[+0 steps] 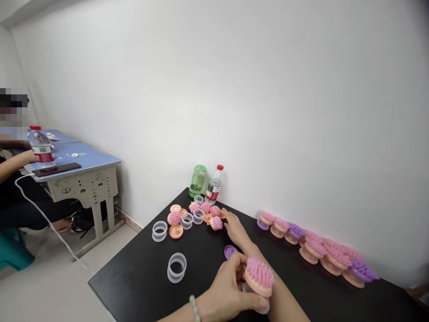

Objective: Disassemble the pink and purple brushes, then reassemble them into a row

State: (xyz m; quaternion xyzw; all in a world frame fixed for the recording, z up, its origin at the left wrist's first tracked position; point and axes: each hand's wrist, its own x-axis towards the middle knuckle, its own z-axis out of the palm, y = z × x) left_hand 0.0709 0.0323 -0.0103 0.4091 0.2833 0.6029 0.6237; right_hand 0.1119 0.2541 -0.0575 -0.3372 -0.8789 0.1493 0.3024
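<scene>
My left hand point(231, 286), with a pale bead bracelet at the wrist, is closed around a scalp massage brush point(259, 275). The brush has pink bristles on a peach base, with a translucent part below it. My right hand point(236, 229) reaches forward past it, fingers stretched out beside a pink bristle head point(216, 223) and a peach disc point(222, 214); whether it touches them I cannot tell. A purple disc point(230, 252) lies between my two hands. Loose bristle heads, peach discs point(176, 231) and translucent rings point(187, 220) are grouped at the far corner.
Single translucent rings point(177, 267) stand on the black table point(134, 277). Assembled pink and purple brushes point(313, 249) line the wall side. A green bottle point(198, 181) and a water bottle point(213, 185) stand in the corner. Left, a person's arm point(16, 164) rests at a blue desk point(90, 156).
</scene>
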